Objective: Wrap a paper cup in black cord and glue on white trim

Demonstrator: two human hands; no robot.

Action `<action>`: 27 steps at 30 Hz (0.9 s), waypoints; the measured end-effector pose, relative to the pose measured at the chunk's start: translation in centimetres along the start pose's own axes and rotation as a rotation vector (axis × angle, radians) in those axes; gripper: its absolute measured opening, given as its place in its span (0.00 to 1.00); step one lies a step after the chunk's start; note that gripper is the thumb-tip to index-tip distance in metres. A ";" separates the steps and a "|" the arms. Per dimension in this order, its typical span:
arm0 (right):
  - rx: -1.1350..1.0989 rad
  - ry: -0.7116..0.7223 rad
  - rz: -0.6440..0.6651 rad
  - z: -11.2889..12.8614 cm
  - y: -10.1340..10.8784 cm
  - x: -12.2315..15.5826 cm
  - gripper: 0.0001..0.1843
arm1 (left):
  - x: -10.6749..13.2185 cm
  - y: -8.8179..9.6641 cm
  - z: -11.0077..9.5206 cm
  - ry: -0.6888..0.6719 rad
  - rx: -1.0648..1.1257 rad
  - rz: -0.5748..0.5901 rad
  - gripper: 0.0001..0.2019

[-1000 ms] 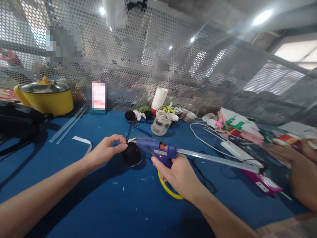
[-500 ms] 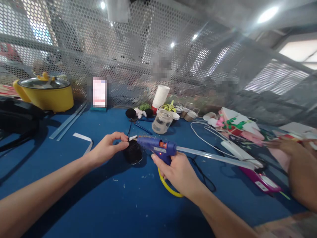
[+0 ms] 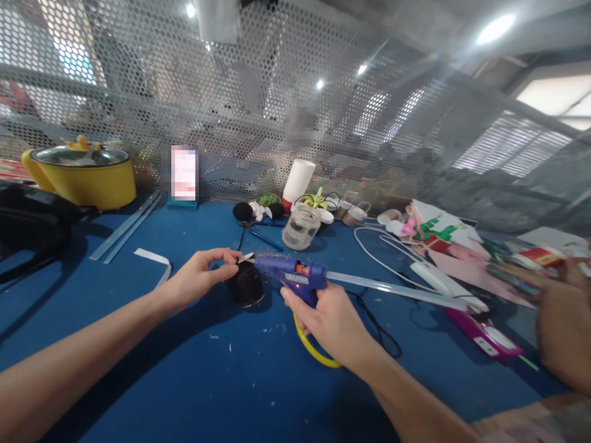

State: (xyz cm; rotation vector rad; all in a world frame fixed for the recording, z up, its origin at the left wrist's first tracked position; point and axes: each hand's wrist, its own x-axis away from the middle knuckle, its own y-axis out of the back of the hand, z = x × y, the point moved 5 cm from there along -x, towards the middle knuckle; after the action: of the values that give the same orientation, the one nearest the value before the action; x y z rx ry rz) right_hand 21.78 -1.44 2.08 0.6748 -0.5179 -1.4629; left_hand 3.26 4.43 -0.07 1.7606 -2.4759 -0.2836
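Note:
My right hand (image 3: 330, 314) is wrapped round the grip of a blue hot glue gun (image 3: 289, 269) with a small red light on its side. A long clear glue stick (image 3: 392, 289) juts from its back end, and a yellow loop (image 3: 318, 354) hangs below the grip. My left hand (image 3: 210, 271) pinches a small white strip (image 3: 245, 257) between thumb and fingers, right at the gun's nozzle. Just under the nozzle stands a round black object (image 3: 246, 285) on the blue table; its top is partly hidden by my fingers and the strip.
A clear plastic jar (image 3: 301, 227) stands beyond the gun. Left lie a bent white strip (image 3: 154, 261) and clear glue sticks (image 3: 127, 224) near a yellow pot (image 3: 85, 175). A power strip (image 3: 447, 286), a purple device (image 3: 484, 335) and another person's hand (image 3: 561, 307) are at right.
My hands, the strip and the glue gun hold nearly the same place. At right, the other person's hand has shifted and pink paper there lies more exposed.

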 end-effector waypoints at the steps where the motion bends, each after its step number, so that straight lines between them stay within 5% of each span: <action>1: -0.010 0.005 0.001 0.1 0.0 0.0 0.14 | 0.0 0.0 0.0 0.007 0.005 -0.002 0.11; 11: -0.078 -0.007 -0.022 -0.1 0.5 -0.4 0.15 | -0.1 0.2 0.0 0.018 -0.025 0.030 0.12; 27: -0.326 -0.076 0.119 -0.2 0.0 -0.6 0.13 | -0.5 1.1 0.3 0.061 -0.011 0.063 0.10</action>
State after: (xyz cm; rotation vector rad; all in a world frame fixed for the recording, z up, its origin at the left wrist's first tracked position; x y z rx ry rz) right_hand 21.94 -0.84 1.98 0.3266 -0.3590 -1.4230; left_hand 2.36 5.31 -0.08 1.6582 -2.4762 -0.2346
